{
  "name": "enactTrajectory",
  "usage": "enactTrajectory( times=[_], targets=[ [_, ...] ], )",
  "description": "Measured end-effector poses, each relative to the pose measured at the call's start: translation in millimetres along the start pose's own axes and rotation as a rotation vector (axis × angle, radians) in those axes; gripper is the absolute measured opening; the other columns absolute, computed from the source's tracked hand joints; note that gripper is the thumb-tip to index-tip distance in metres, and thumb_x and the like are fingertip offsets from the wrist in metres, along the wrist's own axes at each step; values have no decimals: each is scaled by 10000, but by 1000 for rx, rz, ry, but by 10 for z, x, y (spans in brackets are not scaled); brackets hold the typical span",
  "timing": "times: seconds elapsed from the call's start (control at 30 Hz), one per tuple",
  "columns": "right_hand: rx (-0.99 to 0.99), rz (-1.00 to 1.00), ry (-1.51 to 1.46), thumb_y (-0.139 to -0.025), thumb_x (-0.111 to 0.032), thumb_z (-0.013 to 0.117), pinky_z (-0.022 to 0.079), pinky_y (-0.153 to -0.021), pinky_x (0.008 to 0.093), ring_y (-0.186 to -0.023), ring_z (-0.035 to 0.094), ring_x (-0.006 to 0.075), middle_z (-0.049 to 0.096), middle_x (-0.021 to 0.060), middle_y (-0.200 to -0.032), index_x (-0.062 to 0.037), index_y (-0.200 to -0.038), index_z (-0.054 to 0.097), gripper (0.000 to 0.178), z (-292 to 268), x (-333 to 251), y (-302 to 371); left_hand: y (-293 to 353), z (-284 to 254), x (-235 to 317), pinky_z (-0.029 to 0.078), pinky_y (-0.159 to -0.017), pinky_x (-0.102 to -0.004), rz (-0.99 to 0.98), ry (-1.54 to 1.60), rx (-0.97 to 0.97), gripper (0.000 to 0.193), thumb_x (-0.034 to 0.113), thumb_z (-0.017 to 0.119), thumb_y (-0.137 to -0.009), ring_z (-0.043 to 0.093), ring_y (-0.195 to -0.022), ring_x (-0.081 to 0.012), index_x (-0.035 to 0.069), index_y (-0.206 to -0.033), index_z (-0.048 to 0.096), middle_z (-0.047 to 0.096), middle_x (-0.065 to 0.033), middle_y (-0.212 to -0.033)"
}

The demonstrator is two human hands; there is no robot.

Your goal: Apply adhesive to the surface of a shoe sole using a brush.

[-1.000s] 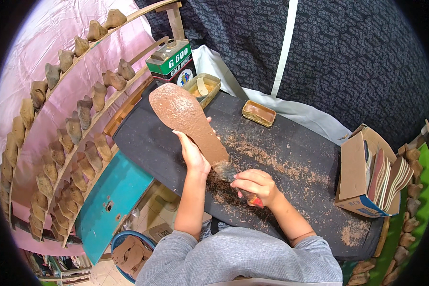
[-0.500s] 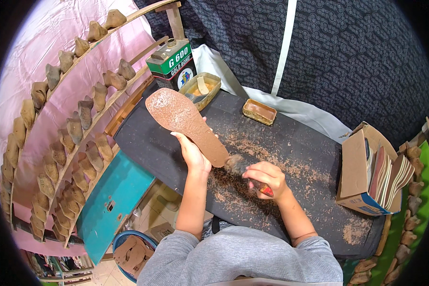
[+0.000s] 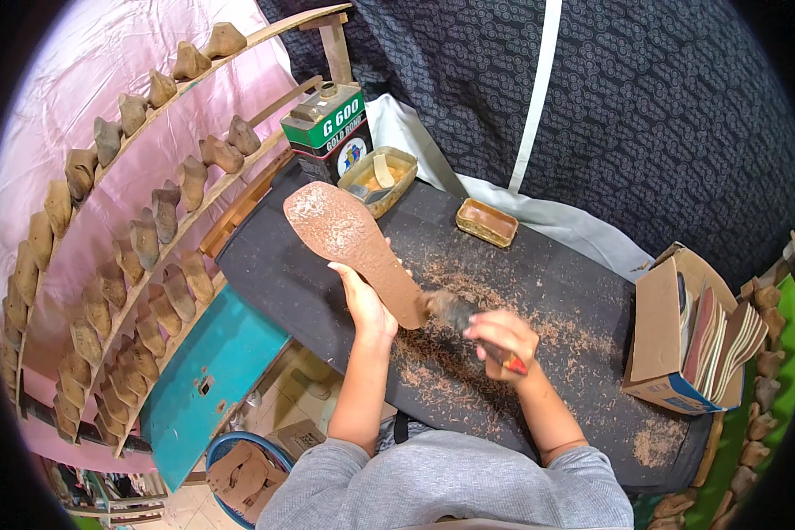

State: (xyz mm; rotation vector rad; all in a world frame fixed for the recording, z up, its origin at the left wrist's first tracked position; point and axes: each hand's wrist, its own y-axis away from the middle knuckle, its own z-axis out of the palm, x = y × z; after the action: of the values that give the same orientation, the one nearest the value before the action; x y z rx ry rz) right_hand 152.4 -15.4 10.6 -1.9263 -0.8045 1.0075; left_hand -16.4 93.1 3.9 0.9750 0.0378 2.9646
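A brown shoe sole (image 3: 355, 243), shiny and wet-looking toward its wide end, is gripped along its edge by my left hand (image 3: 368, 305). It is held up over the dark-topped table, tilted with the wide end far and to the left. My right hand (image 3: 502, 340) is closed round the red-tipped handle of a brush (image 3: 455, 311). The brush's bristles are blurred and meet the narrow heel end of the sole. Beyond the sole stand an open tray (image 3: 404, 183) of yellowish paste with a spatula in it and a small rectangular dish (image 3: 488, 223) of brown liquid.
Brown shavings (image 3: 539, 309) litter the table (image 3: 265, 256). A green and black metal can (image 3: 329, 128) stands at the far left edge. At the right, a cardboard box (image 3: 658, 340) holds several soles. Racks of wooden shoe lasts (image 3: 141, 243) line the left; a blue bin (image 3: 238, 439) of brown pieces sits below.
The whole view has shifted slightly, so things sit lower in it. The brush has stayed at the heel end, my right hand turning a little; my left hand still holds the sole.
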Motion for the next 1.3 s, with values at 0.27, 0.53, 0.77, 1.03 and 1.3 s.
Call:
enactTrajectory(
  times=[0.27, 0.53, 0.77, 1.03, 1.3],
  targets=[
    [-12, 98, 70, -661, -16, 673, 526, -646, 327, -749, 641, 251, 640, 124, -854, -16, -878, 662, 217, 7, 64, -97, 50, 3, -26, 514, -662, -410, -50, -2, -10, 741, 650, 199, -882, 563, -793, -219, 45, -1250, 413, 541, -127, -1119],
    [-97, -21, -19, -647, -15, 674, 531, -630, 332, -717, 647, 254, 644, 119, -793, -4, -879, 657, 233, 69, 14, -212, 43, 38, -81, 523, -658, -402, -72, -47, -3, 709, 633, 195, -892, 570, -792, -211, 57, -1223, 443, 556, -126, -1083],
    [74, 23, 152, -695, -34, 678, 537, -655, 321, -759, 646, 249, 641, 109, -886, -32, -901, 665, 207, -36, 88, -519, 122, 73, -145, 533, -688, -364, -143, 6, -95, 633, 582, 227, -913, 595, -837, -216, 73, -1251, 390, 563, -121, -1108],
    [-158, 35, 8, -654, -60, 719, 531, -668, 329, -768, 637, 253, 634, 111, -899, -42, -902, 660, 256, 86, 58, -293, 28, 13, -119, 511, -769, -362, -54, -139, -49, 627, 580, 245, -912, 579, -881, -211, 84, -1265, 396, 567, -112, -1112],
    [-94, 161, -145, -601, 21, 655, 527, -659, 306, -766, 642, 247, 644, 114, -851, -29, -860, 669, 265, -73, 104, -189, 2, -60, -108, 535, -658, -376, -171, -73, -99, 656, 593, 224, -909, 593, -789, -212, 68, -1256, 410, 566, -133, -1095]
  ],
)
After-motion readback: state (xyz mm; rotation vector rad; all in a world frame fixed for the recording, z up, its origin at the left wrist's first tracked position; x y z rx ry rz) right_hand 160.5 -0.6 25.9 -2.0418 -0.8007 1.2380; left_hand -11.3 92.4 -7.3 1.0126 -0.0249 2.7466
